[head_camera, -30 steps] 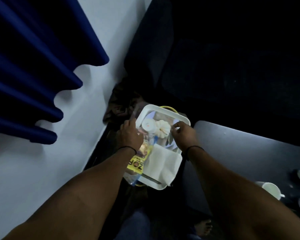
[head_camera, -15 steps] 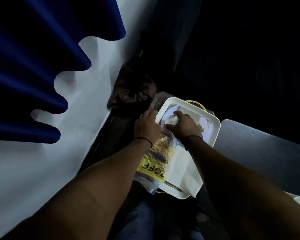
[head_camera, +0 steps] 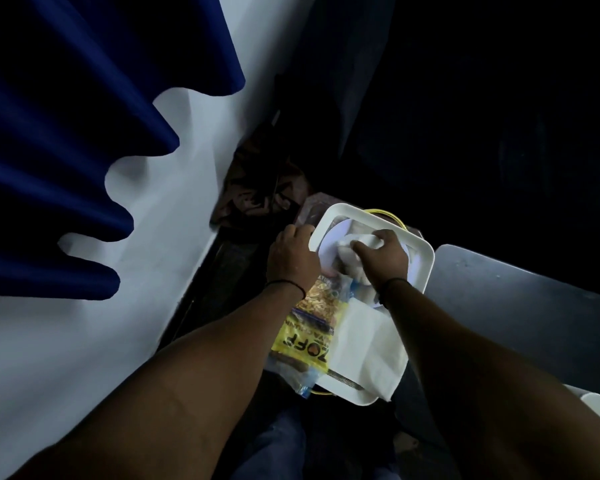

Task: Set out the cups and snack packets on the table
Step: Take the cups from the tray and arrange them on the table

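Within the last second the right hand [head_camera: 381, 258] went from the white tray [head_camera: 421, 268] rim to inside it, fingers [head_camera: 361, 249] pinching a pale cup [head_camera: 352, 258] for the counter [head_camera: 520, 306], while the left hand [head_camera: 291, 259] curls its fingers on the tray's left edge.

Grey table [head_camera: 520, 306] w/ white cup [head_camera: 598, 405] at edge

Only one readable text is showing: "ZOFF" in big dark letters on the yellow band of the snack packet [head_camera: 309, 336], reading upside down from this view (the first O looks like a brown round logo). A smaller line of lettering is running above it on the same band, too blurred to read. Nothing else is carrying legible print.
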